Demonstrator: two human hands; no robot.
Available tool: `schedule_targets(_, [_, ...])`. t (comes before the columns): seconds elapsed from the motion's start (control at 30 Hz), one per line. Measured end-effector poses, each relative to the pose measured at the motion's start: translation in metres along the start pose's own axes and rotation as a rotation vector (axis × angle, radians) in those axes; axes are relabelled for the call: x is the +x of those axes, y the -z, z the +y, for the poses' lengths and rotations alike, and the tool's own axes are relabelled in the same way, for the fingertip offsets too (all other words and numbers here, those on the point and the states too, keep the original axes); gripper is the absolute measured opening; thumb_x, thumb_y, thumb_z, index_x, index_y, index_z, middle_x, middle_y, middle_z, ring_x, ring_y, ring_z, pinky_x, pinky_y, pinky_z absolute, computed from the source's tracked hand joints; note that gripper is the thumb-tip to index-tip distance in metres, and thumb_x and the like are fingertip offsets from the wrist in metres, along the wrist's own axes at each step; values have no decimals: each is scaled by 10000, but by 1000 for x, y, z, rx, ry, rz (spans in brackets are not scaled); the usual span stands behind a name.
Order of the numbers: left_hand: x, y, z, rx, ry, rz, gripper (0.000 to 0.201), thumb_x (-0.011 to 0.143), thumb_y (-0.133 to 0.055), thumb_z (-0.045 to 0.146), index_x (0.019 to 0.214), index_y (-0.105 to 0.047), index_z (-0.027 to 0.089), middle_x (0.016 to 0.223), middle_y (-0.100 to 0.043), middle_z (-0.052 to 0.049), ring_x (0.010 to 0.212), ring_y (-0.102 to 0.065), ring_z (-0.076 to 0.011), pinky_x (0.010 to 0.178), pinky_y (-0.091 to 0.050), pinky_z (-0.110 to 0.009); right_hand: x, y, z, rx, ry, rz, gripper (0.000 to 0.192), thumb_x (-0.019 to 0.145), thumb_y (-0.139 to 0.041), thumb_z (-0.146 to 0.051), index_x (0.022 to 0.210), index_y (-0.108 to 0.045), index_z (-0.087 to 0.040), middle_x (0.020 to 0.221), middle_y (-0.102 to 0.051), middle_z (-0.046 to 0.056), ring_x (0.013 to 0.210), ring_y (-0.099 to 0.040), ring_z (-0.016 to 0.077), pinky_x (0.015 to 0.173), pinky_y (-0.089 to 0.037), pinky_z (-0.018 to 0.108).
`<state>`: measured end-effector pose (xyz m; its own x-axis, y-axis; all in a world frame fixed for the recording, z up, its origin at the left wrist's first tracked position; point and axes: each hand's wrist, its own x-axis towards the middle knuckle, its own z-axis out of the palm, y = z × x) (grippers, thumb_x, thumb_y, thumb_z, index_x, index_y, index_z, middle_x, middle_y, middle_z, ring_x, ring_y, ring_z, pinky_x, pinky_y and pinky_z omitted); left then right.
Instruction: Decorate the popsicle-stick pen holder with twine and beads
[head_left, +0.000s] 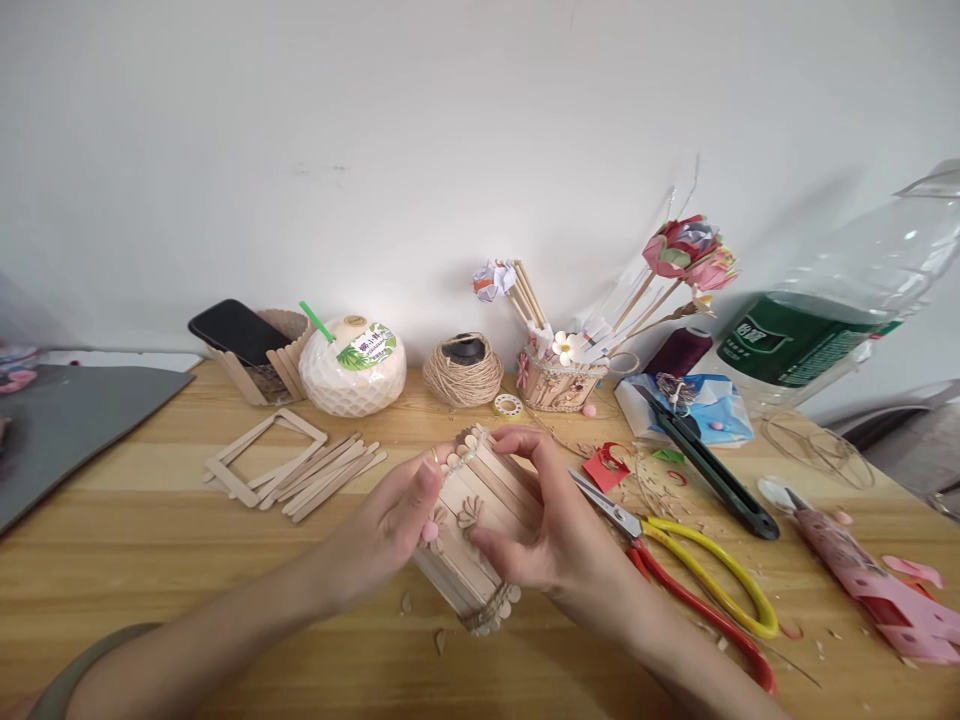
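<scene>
Between my two hands is a box made of popsicle sticks (491,490), tilted above the front of the table, with scalloped trim along its upper and lower edges. Small petal-shaped wood pieces (470,512) form flower shapes on its face. My left hand (401,510) grips its left side, and a pink pompom (430,531) shows by the thumb. My right hand (536,510) wraps round the right side, its thumb pressed on the face near a petal flower. The fingertips behind the box are partly hidden.
Loose popsicle sticks (322,478) and a stick frame (244,455) lie left. Behind stand a wrapped coconut (352,375), twine (463,375) and a decorated flower holder (559,380). Scissors (675,560), a utility knife (712,470), a pink glue gun (855,570) and a large bottle (817,320) are right.
</scene>
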<state>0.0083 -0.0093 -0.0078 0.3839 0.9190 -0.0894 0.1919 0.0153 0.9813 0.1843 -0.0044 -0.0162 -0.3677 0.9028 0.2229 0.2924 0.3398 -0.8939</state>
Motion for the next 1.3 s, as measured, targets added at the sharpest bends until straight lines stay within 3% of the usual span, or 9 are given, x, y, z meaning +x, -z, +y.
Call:
schedule_targets(0.97, [0, -1, 1, -23, -14, -11, 804, 742, -227, 774, 1142, -542, 151, 636, -401, 27, 586, -353, -145, 553, -340, -277, 0, -2, -1, 20, 7, 30, 320, 752, -545, -225, 998, -341, -223, 1059, -463, 65, 928, -494, 212, 821, -429, 377])
schedule_targets(1.17, [-1, -1, 3, -50, 2, -32, 790, 752, -244, 763, 1228, -489, 183, 747, -504, -7, 608, -368, -139, 587, -368, -275, -1, -3, -4, -36, -28, 49, 316, 770, -543, -252, 1015, -344, -228, 1042, -476, 66, 916, -496, 217, 810, -436, 392])
schedule_targets(1.3, [-2, -1, 0, -41, -8, -18, 788, 758, -247, 758, 1240, -482, 180, 666, -441, 12, 624, -385, -152, 583, -364, -278, 1, -3, -9, -48, -23, 70, 330, 707, -535, -181, 973, -347, -233, 1051, -475, 57, 998, -479, 226, 889, -399, 412])
